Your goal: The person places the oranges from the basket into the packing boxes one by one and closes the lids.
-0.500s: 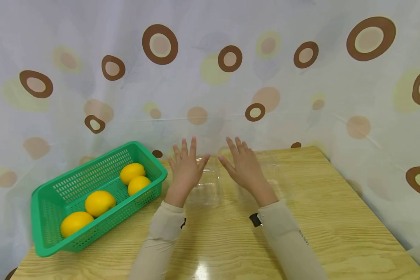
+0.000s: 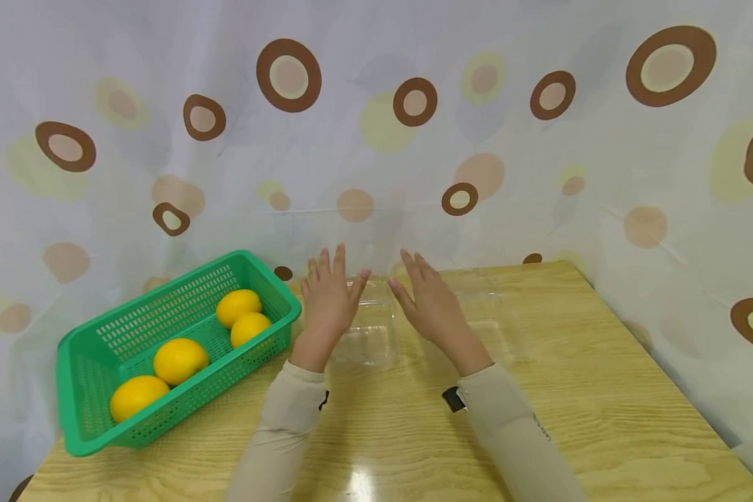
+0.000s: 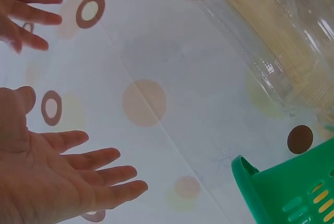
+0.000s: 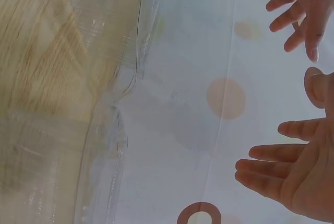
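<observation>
Two pale sleeves (image 2: 276, 436), cut off at the bottom of the head view, reach over a table (image 2: 627, 418) to the right of a green basket (image 2: 238, 369). A small black band shows at each cuff, the left one (image 2: 323, 399) mostly hidden, the right one (image 2: 454, 399) plainer. The left hand (image 2: 328, 307) is raised just right of the basket, holding nothing, its fingers straight and spread. Farther right of the basket, the right hand (image 2: 436, 307) is also raised and bare of any hold, fingers extended; compared with half a second ago, they overlap more in the head view, which hides some of them. Behind and below the hands, two clear trays lie right of the basket, the nearer (image 2: 376, 341) and the farther (image 2: 492, 331), their edges faint; whether they are joined cannot be told. Four lemons sit inside the basket, two (image 2: 139, 397) at its near end, two (image 2: 238, 308) at its far end, undersides partly hidden. A spotted cloth (image 2: 339, 160) hangs behind the basket, running out of frame.
</observation>
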The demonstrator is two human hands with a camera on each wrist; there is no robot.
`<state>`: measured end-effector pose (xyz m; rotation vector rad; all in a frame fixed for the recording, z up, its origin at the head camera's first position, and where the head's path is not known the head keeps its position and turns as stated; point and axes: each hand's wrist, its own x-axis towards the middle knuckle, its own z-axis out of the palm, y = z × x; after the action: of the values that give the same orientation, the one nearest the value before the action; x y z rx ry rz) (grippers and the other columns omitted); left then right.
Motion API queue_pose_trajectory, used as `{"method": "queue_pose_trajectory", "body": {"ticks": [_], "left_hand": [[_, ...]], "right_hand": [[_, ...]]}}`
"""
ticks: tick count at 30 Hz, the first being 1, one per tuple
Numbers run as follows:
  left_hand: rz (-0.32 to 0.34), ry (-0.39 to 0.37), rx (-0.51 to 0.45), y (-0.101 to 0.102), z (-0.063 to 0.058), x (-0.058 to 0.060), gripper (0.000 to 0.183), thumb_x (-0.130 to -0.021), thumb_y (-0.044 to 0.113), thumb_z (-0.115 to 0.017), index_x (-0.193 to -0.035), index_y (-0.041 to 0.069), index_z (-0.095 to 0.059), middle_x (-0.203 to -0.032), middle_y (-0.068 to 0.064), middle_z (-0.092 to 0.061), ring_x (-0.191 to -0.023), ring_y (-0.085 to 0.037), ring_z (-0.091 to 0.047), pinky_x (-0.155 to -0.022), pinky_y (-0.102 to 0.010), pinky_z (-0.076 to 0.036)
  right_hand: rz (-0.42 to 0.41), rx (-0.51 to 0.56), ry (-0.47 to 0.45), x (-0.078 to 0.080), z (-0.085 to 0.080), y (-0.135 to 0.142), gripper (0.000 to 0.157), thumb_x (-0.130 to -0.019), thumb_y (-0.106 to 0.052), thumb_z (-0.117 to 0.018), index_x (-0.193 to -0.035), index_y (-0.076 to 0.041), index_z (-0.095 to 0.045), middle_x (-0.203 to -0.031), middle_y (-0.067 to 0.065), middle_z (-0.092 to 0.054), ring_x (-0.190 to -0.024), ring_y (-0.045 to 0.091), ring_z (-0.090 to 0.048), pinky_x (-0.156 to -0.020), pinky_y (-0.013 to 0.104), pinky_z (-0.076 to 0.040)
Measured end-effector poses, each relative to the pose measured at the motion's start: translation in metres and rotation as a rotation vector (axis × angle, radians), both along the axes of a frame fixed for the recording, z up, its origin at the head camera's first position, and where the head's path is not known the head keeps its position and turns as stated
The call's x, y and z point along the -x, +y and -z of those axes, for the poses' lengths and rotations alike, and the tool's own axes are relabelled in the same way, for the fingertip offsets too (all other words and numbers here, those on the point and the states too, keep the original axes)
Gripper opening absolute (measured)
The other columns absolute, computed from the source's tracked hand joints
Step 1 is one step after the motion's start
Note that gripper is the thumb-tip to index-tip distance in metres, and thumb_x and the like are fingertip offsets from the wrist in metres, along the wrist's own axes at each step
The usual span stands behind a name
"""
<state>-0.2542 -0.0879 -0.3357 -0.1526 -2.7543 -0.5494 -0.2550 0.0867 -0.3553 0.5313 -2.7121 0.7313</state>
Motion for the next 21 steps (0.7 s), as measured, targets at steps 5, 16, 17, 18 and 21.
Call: {"method": "queue_pose_trajectory", "body": {"ticks": [5,16,17,18,21], "left_hand": [[0.012,0.021,-0.007,-0.003,-0.001,0.001,0.068,-0.090,0.053,-0.028,-0.141,0.010,-0.019,-0.141,-0.021,-0.021,-0.128,-0.041,-0.016,-0.100,-0.054,-0.018],[0.042,0.121,-0.027,-0.010,-0.005,-0.002,0.061,-0.091,0.048,-0.033,-0.134,0.004,-0.033,-0.127,-0.020,-0.040,-0.117,-0.035,-0.037,-0.095,-0.050,-0.030],[0.047,0.127,-0.022,-0.010,-0.006,-0.002,0.061,-0.092,0.047,-0.034,-0.133,0.003,-0.035,-0.125,-0.020,-0.042,-0.115,-0.035,-0.038,-0.093,-0.050,-0.031],[0.051,0.134,-0.016,-0.011,-0.007,-0.003,0.060,-0.092,0.047,-0.034,-0.132,0.002,-0.036,-0.124,-0.021,-0.043,-0.113,-0.035,-0.040,-0.092,-0.049,-0.033],[0.062,0.136,0.013,-0.013,-0.011,-0.003,0.059,-0.092,0.046,-0.034,-0.130,0.001,-0.039,-0.119,-0.022,-0.046,-0.108,-0.036,-0.043,-0.089,-0.048,-0.036]], "right_hand": [[-0.011,0.054,-0.061,-0.003,0.002,-0.004,0.062,-0.092,-0.050,-0.025,-0.142,-0.014,-0.015,-0.144,0.015,-0.018,-0.129,0.032,-0.022,-0.097,0.050,-0.028],[-0.007,0.116,-0.139,-0.009,0.013,-0.018,0.058,-0.093,-0.043,-0.033,-0.134,-0.002,-0.033,-0.136,0.020,-0.032,-0.122,0.034,-0.035,-0.096,0.047,-0.031],[-0.001,0.115,-0.149,-0.010,0.014,-0.020,0.057,-0.093,-0.042,-0.034,-0.134,-0.002,-0.034,-0.134,0.020,-0.034,-0.120,0.034,-0.037,-0.094,0.047,-0.033],[0.001,0.111,-0.157,-0.012,0.015,-0.021,0.057,-0.093,-0.041,-0.035,-0.133,0.000,-0.035,-0.132,0.020,-0.036,-0.117,0.033,-0.041,-0.093,0.046,-0.036],[0.010,0.073,-0.190,-0.016,0.018,-0.024,0.054,-0.093,-0.035,-0.041,-0.131,0.003,-0.037,-0.123,0.022,-0.044,-0.106,0.033,-0.050,-0.086,0.043,-0.042]]}}
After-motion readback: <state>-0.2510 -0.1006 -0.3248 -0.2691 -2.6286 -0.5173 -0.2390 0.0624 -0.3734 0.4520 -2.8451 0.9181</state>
